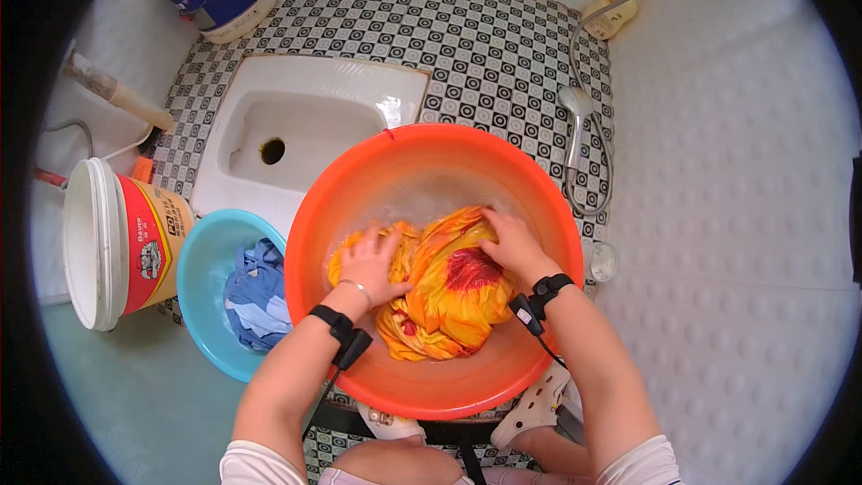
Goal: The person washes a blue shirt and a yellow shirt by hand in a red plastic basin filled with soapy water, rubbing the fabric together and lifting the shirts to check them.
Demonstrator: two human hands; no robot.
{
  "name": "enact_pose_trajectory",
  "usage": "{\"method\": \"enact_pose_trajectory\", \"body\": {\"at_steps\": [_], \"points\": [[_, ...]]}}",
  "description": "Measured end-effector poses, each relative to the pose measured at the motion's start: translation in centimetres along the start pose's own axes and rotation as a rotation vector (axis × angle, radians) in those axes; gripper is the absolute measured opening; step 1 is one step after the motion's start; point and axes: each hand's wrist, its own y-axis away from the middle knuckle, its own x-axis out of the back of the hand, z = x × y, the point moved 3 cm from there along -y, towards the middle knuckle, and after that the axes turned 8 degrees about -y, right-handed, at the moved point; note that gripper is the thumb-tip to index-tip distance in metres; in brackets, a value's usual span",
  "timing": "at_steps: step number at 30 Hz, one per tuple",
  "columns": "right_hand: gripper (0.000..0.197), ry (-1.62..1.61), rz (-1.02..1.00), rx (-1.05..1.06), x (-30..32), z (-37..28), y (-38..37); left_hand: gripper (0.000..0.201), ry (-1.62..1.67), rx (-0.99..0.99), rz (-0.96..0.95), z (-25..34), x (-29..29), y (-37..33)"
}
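Observation:
A wet yellow-orange cloth (435, 310) with dark red patches lies bunched in a big orange basin (449, 145), which holds some water. My left hand (368, 268) rests on the cloth's left part, fingers spread and palm down. On its upper right edge lies my right hand (514, 242), with the fingers stretched out over the fabric. Neither hand visibly grips a fold. Both wrists carry black straps with small devices, and a thin bracelet circles the left one.
Left of the basin, a light blue basin (199, 305) holds blue clothes (256, 296). A squat toilet (235, 94) lies beyond. Two buckets, one red and yellow (148, 247), one white and blue (224, 0), stand at left. A shower head (575, 103) with hose lies right, below a plastic bottle (612, 13).

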Motion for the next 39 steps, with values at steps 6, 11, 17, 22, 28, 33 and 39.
{"method": "enact_pose_trajectory", "body": {"at_steps": [6, 11, 17, 22, 28, 33, 39], "points": [[0.093, 0.025, -0.052, -0.391, -2.9, -6.6, 1.9, 0.095, -0.117, 0.261, -0.072, -0.5, -0.6, 2.4], [0.043, -0.266, -0.141, -0.006, -5.6, -7.0, 1.1, 0.083, -0.224, 0.113, 0.16, 0.9, -2.9, 1.8], [0.023, -0.31, 0.253, -0.107, 5.4, -8.8, 2.8, 0.057, -0.209, 0.105, -0.101, -0.5, -1.0, 1.4], [0.031, -0.098, 0.203, -0.29, 8.6, -5.6, 4.0, 0.039, -0.265, 0.282, -0.025, -2.1, 1.4, 2.0], [0.046, 0.225, 0.288, 0.005, -0.4, -2.9, 1.8, 0.066, 0.024, -0.023, 0.126, 2.5, -0.7, -0.7], [0.062, 0.404, -0.155, 0.049, -2.5, -5.0, 4.2, 0.073, -0.207, 0.052, -0.123, 2.2, -0.6, 0.5], [0.087, 0.201, 0.014, -0.171, -1.5, -2.5, 4.3, 0.076, -0.174, 0.045, 0.141, 4.2, -0.3, -0.3]]}}
